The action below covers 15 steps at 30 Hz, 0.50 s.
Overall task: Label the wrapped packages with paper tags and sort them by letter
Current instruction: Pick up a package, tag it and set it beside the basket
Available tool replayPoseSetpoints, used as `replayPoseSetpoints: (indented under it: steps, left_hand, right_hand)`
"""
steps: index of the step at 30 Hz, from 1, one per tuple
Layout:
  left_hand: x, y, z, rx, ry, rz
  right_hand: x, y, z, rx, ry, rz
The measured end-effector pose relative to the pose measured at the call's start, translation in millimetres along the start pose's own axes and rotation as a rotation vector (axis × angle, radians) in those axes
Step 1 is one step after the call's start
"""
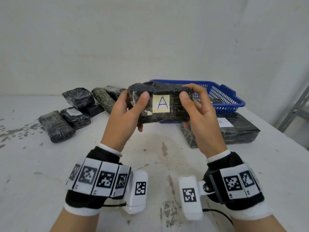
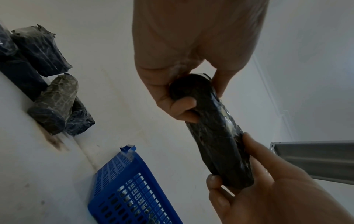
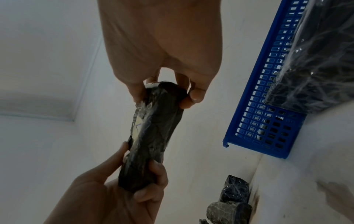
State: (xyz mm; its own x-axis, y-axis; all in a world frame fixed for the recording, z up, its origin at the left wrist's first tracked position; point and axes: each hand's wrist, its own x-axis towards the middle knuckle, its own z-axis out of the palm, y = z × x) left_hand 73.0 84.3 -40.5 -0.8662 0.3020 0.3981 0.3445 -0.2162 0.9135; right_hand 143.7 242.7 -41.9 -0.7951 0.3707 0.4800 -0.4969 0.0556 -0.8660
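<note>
Now left hand [image 1: 123, 113] and right hand [image 1: 199, 113] grip opposite ends of wrapped package [image 1: 160, 114], raised above table [image 1: 150, 156] before blue basket [image 1: 224, 97]. Paper tag [image 1: 161, 103] "A" faces up. Film wrap likely slick, slightly yielding; end grips suit, thumbs clear of tag.

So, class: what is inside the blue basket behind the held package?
Through the mesh of the blue basket a dark wrapped package shows inside. The held package and right hand cover the basket's left part, so any other contents cannot be seen.
</note>
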Motion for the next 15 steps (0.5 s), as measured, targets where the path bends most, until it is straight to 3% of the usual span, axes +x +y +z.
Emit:
replayPoseSetpoints:
  steps: [10,15]
  left_hand:
    - [-5.6,6.6,2.7,0.197,-0.015,0.076]
    - [-6.2,9.2,1.7,0.143,0.004,0.115]
  right_hand:
    - [-3.3,1.9,3.7,-0.057,0.012,-0.068]
    - [-1.3,2.6,2.8,-0.046,-0.005,0.043]
